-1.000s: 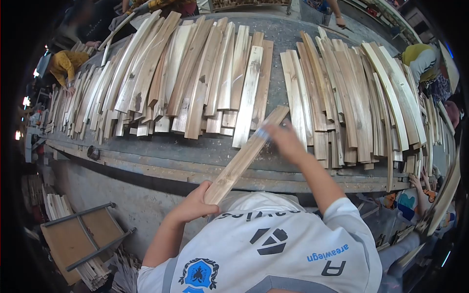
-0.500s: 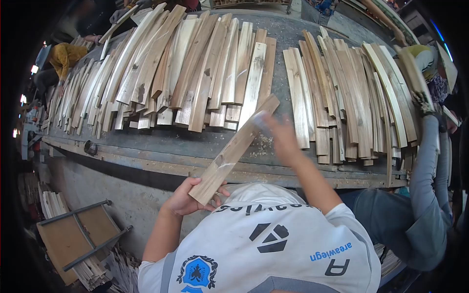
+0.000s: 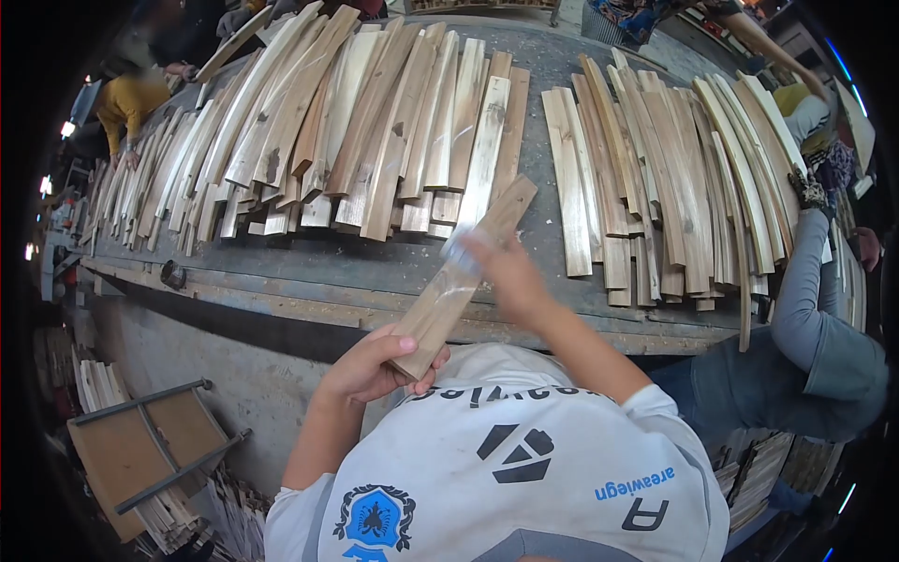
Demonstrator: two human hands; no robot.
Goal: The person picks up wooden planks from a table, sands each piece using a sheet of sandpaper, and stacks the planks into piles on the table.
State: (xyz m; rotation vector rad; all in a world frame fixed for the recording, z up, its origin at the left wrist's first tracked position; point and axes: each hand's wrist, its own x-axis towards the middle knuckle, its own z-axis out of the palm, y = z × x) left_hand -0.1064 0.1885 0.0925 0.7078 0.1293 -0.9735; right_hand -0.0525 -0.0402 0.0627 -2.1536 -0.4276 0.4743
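Observation:
My left hand [image 3: 373, 363] grips the near end of a wooden board [image 3: 438, 317], thumb on top and fingers underneath. The board slants up and away to the right, its far end over the worktable [image 3: 375, 272]. My right hand [image 3: 513, 279] is closed at the middle of the board and smeared by motion. At its fingertips is a small whitish, partly see-through object [image 3: 459, 247], too blurred to name. Pale streaks show on the board's face just below it.
A wide row of wooden boards [image 3: 375, 140] lies on the table ahead and left, another stack [image 3: 674, 187] to the right. A co-worker's gloved hand [image 3: 809, 189] touches boards at far right. A small dark cup [image 3: 173, 274] sits by the left edge; a wheeled cart [image 3: 150, 440] stands below.
My right hand has slid down along the board towards me with the whitish object. My left hand has shifted slightly right and up. The co-worker at right has leaned and moved a board.

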